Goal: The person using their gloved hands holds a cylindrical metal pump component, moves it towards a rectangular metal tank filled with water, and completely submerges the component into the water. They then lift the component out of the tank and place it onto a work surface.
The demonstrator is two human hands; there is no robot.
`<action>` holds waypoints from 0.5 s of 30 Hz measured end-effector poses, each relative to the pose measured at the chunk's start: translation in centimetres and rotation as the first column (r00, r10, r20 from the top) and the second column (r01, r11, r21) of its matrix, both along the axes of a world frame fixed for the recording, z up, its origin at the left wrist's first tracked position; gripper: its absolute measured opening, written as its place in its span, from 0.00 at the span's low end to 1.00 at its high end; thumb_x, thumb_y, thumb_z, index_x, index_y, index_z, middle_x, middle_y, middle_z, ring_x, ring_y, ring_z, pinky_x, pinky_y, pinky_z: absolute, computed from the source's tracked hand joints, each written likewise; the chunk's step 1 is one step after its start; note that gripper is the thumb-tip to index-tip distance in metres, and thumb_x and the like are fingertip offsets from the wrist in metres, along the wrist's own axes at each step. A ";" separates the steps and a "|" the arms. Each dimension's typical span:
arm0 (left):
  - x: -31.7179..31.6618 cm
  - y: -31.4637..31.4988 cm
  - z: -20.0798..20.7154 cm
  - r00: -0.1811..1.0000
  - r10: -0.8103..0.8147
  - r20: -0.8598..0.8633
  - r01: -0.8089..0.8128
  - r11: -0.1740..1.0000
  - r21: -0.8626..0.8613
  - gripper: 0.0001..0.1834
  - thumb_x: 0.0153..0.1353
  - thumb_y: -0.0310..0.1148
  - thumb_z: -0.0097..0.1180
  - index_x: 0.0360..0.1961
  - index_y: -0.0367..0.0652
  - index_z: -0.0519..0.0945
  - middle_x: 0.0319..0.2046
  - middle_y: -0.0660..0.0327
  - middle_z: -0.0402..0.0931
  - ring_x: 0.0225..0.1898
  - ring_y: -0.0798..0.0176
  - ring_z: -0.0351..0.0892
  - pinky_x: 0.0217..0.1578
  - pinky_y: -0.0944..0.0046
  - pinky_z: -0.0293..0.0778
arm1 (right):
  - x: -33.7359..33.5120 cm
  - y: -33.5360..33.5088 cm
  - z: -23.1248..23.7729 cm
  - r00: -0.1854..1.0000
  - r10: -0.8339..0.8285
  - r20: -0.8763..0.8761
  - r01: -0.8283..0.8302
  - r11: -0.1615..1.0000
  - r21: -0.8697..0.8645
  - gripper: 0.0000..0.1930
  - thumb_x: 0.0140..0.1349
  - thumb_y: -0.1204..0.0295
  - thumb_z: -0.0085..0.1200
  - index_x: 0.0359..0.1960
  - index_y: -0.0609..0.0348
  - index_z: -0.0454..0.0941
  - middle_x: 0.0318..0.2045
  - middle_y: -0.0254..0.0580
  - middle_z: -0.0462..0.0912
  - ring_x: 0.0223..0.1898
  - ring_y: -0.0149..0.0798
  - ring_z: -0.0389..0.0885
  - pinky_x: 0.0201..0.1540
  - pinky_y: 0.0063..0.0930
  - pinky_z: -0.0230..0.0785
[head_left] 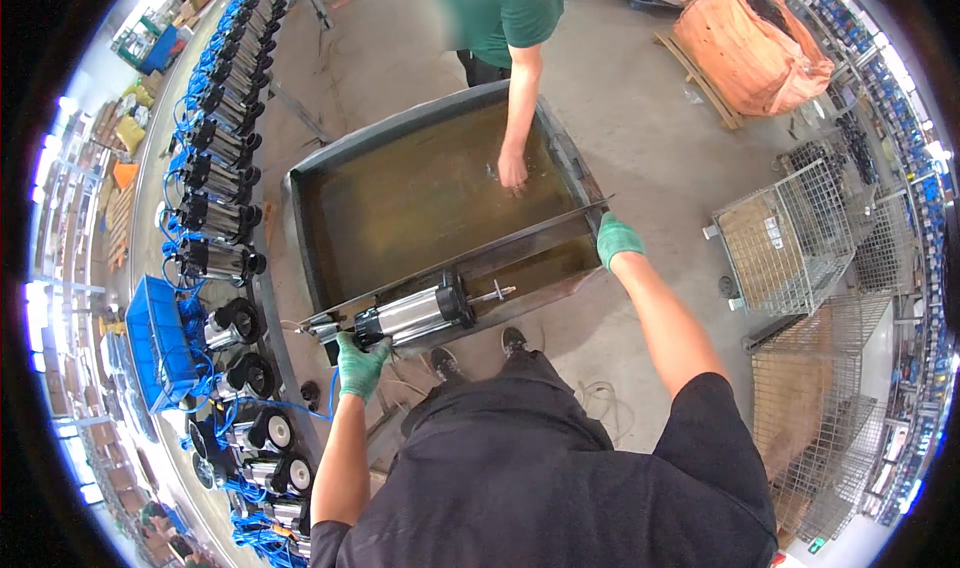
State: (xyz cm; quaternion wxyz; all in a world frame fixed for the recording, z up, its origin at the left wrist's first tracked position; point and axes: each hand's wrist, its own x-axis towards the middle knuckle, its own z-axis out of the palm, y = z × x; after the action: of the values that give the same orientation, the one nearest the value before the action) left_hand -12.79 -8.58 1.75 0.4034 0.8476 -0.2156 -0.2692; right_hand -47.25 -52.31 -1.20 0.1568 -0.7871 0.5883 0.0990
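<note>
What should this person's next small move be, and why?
Probably bring the right hand to the right end of the silver-and-black cylinder to help steady it. The left hand is at the cylinder's left end, while no hand is on the other end: the right hand is well apart from it, at the right edge of the tank.

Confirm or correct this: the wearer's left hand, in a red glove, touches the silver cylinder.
Wrong colour: the head view shows the wearer's left hand in a green glove, not red. It does touch the silver cylinder, as you say.
</note>
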 end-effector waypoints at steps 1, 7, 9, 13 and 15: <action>0.0 0.0 0.0 1.000 -0.002 0.013 0.002 0.999 0.033 0.39 0.56 0.33 0.77 0.60 0.29 0.65 0.54 0.49 0.77 0.53 0.59 0.76 0.57 0.62 0.73 | 0.6 -0.7 -0.9 1.000 -0.014 -0.001 0.014 1.000 0.006 0.21 0.76 0.64 0.31 0.51 0.59 0.79 0.52 0.62 0.84 0.53 0.64 0.83 0.56 0.57 0.76; 0.5 0.9 -3.0 0.997 0.022 0.073 -0.019 0.999 -0.040 0.33 0.53 0.34 0.79 0.52 0.35 0.69 0.44 0.56 0.80 0.43 0.62 0.77 0.50 0.61 0.76 | 1.7 -3.0 -2.3 0.987 -0.133 0.092 0.135 0.991 -0.019 0.38 0.77 0.47 0.20 0.48 0.60 0.85 0.55 0.60 0.83 0.59 0.63 0.80 0.63 0.55 0.70; 0.0 0.1 -1.8 0.999 0.043 0.011 -0.042 0.998 -0.037 0.33 0.53 0.34 0.79 0.51 0.36 0.69 0.42 0.57 0.81 0.41 0.63 0.77 0.48 0.62 0.77 | 0.8 -3.0 -2.9 0.987 -0.107 0.123 0.115 0.991 -0.066 0.27 0.76 0.49 0.37 0.50 0.59 0.81 0.51 0.60 0.84 0.54 0.63 0.82 0.58 0.56 0.74; 0.9 1.1 -3.8 0.999 0.051 -0.004 -0.052 0.993 -0.104 0.34 0.53 0.33 0.79 0.52 0.36 0.67 0.41 0.58 0.81 0.40 0.65 0.78 0.47 0.62 0.77 | 0.4 -1.5 -1.4 0.968 -0.048 0.248 0.097 0.977 -0.192 0.20 0.67 0.55 0.59 0.50 0.57 0.77 0.45 0.58 0.86 0.48 0.63 0.84 0.50 0.56 0.76; 0.6 0.6 -3.0 0.999 0.033 -0.003 -0.033 0.996 -0.085 0.34 0.53 0.32 0.79 0.51 0.37 0.67 0.40 0.59 0.81 0.40 0.65 0.77 0.47 0.63 0.77 | -1.6 -1.4 -2.7 0.959 0.008 0.283 0.057 0.974 -0.221 0.18 0.68 0.56 0.58 0.48 0.56 0.77 0.45 0.57 0.84 0.46 0.63 0.83 0.49 0.57 0.76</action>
State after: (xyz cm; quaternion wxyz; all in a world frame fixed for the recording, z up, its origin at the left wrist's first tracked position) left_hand -12.14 -8.03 -1.25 0.4435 0.8329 -0.2123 -0.2538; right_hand -48.81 -53.69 -3.88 0.1493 -0.7984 0.5773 -0.0837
